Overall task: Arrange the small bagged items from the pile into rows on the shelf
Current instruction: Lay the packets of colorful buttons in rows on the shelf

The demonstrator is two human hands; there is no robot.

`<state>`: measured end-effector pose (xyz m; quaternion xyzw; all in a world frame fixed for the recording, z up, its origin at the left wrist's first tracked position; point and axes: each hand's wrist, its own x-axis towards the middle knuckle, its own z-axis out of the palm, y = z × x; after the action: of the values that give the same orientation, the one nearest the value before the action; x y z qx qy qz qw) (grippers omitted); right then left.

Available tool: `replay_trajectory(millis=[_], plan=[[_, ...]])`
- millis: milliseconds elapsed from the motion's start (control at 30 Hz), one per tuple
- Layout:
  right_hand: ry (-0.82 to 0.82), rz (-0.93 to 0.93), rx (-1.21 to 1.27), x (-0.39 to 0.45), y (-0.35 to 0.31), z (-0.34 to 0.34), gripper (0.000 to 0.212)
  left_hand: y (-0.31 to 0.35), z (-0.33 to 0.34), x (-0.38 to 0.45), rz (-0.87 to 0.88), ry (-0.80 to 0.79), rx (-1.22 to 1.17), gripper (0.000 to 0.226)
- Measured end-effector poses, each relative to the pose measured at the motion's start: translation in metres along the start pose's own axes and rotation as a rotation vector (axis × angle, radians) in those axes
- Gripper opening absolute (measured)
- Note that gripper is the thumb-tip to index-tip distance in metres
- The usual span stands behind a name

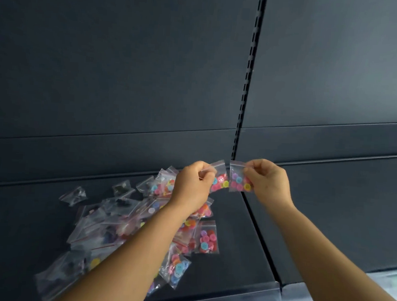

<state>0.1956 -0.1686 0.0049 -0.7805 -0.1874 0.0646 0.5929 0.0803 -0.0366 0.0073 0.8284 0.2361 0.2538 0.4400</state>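
Observation:
A pile of small clear bags (128, 225) holding coloured buttons lies on the dark shelf (229, 240), left of centre. My left hand (191, 187) pinches one bag of buttons (220, 178) by its upper edge, lifted above the shelf. My right hand (268, 181) pinches a second bag of buttons (237, 179) right beside the first. The two bags hang side by side, nearly touching, in front of the shelf's back panel.
A slotted upright (248, 83) runs down the back wall between two shelf bays. A seam (259, 235) splits the shelf into left and right sections. A clear price strip (230, 299) lines the front edge. One bag of pink buttons (207, 238) lies at the pile's right side.

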Motion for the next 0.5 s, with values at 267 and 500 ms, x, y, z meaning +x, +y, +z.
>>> replay_trajectory(millis=[267,500], plan=[[-0.048,0.048,-0.165,0.050,0.040,-0.062,0.014,0.022,0.083,0.023,-0.148,0.020,0.044,0.010],[-0.163,0.035,-0.285,0.094,0.076,-0.081,0.009,0.023,0.144,0.040,-0.297,0.112,0.154,0.023]])
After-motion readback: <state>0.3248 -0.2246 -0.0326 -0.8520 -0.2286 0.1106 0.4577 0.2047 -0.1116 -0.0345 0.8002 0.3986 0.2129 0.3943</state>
